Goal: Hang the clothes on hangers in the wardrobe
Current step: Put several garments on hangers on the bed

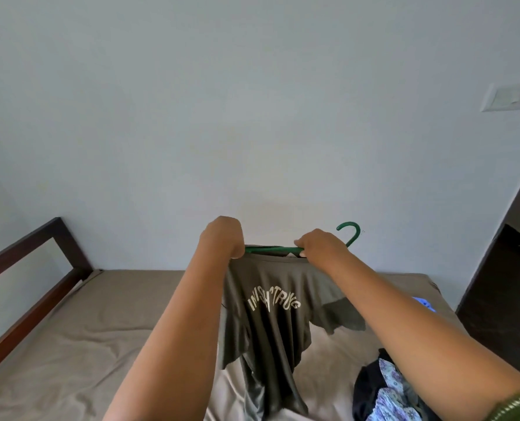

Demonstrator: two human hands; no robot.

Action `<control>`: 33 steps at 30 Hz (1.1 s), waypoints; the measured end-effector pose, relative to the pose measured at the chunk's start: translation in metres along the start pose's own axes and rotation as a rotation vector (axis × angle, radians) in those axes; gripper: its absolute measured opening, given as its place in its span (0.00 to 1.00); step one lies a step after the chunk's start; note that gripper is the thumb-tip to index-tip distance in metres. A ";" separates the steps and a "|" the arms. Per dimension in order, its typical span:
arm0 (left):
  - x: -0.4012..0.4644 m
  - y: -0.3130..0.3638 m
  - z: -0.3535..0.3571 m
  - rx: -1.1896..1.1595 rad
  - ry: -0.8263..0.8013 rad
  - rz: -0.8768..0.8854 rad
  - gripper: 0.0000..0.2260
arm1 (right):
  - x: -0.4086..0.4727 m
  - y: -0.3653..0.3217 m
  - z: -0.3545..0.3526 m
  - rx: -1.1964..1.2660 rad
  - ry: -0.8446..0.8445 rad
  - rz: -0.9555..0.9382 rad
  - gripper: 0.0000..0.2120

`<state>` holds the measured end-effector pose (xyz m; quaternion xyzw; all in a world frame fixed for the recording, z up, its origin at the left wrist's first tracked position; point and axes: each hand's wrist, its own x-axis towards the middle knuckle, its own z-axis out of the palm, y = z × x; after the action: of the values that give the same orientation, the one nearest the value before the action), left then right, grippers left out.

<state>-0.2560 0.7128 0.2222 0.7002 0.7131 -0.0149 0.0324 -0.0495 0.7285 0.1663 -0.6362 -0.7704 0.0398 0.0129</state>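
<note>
t-shirt point(271, 323): olive-grey, cream arched lettering. hanger point(351, 230): green. bed sheet point(79, 344): tan; bed frame point(31, 256): dark brown; clothes pile point(386, 390): black with lilac floral print.

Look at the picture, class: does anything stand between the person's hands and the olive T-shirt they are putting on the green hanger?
Nothing does. The left hand and right hand already grip the olive T-shirt with pale lettering at its shoulders, on the green plastic hanger. No wardrobe can be made out with certainty.
</note>
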 end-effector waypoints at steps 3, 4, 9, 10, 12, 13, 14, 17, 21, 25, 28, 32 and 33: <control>0.003 -0.014 0.001 -0.006 -0.012 -0.059 0.09 | -0.002 0.010 -0.003 0.060 0.023 -0.031 0.20; 0.004 -0.018 0.001 -0.006 -0.010 -0.057 0.08 | -0.005 0.012 -0.003 0.062 0.063 -0.051 0.19; 0.002 0.001 -0.006 -0.205 0.044 0.128 0.04 | -0.015 -0.013 -0.003 -0.138 0.186 -0.210 0.17; 0.002 0.003 -0.006 -0.298 0.093 0.142 0.05 | -0.013 -0.016 -0.002 -0.139 0.194 -0.207 0.16; 0.001 0.000 -0.008 -0.514 0.279 0.072 0.06 | -0.012 -0.017 -0.004 -0.159 0.182 -0.171 0.14; 0.001 -0.005 -0.009 -0.591 0.403 0.012 0.06 | -0.011 -0.015 -0.004 -0.171 0.162 -0.159 0.14; 0.000 -0.010 -0.009 -0.628 0.490 -0.030 0.05 | -0.010 -0.014 -0.003 -0.171 0.147 -0.162 0.14; -0.006 -0.018 -0.014 -0.656 0.204 0.063 0.06 | -0.011 -0.013 -0.001 -0.144 0.149 -0.210 0.13; -0.016 -0.014 -0.007 -0.825 -0.190 0.340 0.05 | -0.010 -0.015 -0.009 -0.056 0.167 -0.229 0.11; 0.001 -0.037 0.010 -0.417 0.187 0.253 0.17 | -0.013 -0.014 -0.022 -0.054 0.224 -0.188 0.11; 0.001 -0.035 0.038 -0.392 0.223 0.262 0.34 | -0.011 -0.007 -0.037 0.011 0.258 -0.170 0.12; -0.001 -0.025 0.068 -0.498 0.463 0.130 0.33 | -0.005 0.004 -0.053 0.048 0.328 -0.145 0.11; 0.002 -0.029 0.070 -0.557 0.477 0.101 0.28 | -0.004 0.005 -0.055 0.049 0.334 -0.135 0.11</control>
<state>-0.2831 0.7099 0.1516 0.6825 0.6420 0.3448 0.0552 -0.0396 0.7278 0.2207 -0.5801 -0.7974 -0.0486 0.1591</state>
